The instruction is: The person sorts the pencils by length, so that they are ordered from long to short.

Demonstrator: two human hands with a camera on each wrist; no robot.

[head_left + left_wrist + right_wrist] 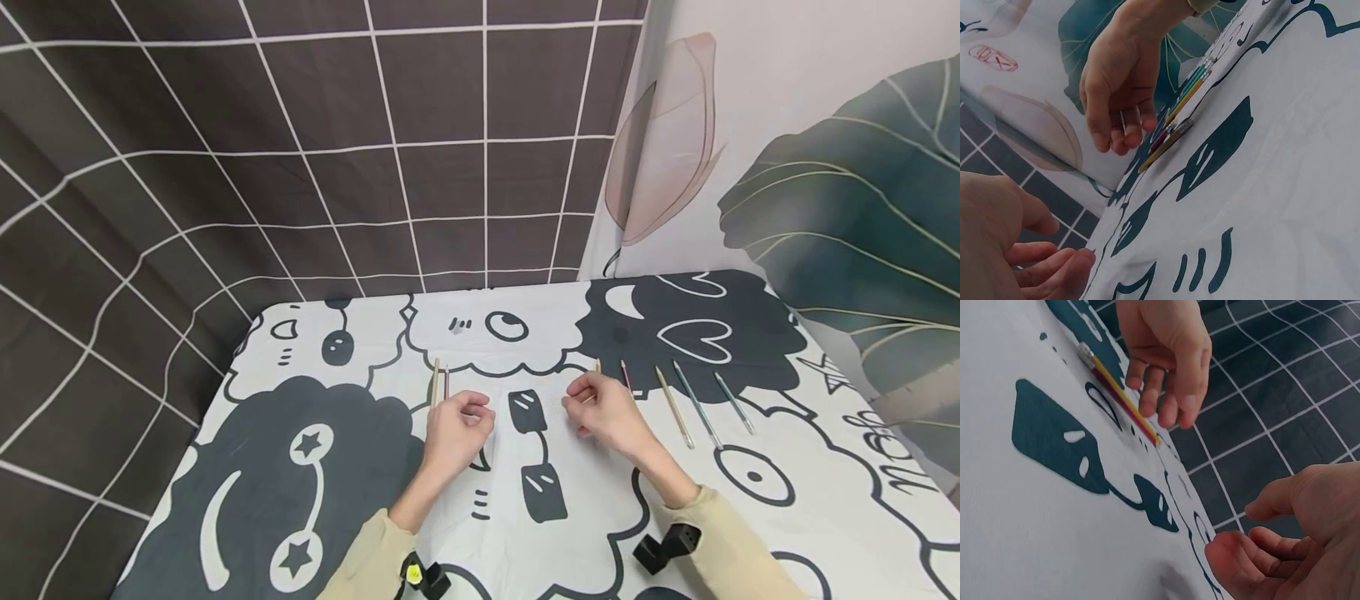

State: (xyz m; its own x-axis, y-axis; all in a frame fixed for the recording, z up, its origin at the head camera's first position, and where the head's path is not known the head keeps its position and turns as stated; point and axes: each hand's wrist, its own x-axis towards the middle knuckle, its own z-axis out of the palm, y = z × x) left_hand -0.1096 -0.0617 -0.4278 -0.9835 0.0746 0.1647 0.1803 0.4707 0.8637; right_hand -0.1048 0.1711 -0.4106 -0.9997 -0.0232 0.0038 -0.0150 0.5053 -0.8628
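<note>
Above the patterned cloth, the left hand [459,433] has loosely bent fingers and holds nothing visible. Beside and partly behind it lie a yellow pencil [434,383] and a red pencil [446,382], close together; the right wrist view shows the yellow pencil [1110,374] there too. The right hand [611,414] hovers to the right, fingers loosely bent with a gap to the thumb. A yellow pencil [1163,147] lies below it, partly hidden by the hand in the head view, with a red pencil [626,377] alongside.
Right of the right hand lie a gold pencil [675,407], a long teal pencil [697,404] and a shorter teal pencil [734,403], spaced apart. The cloth [585,517] has black-and-white cartoon prints. A dark grid curtain [442,183] hangs behind, with a leaf-print curtain [847,208] at right.
</note>
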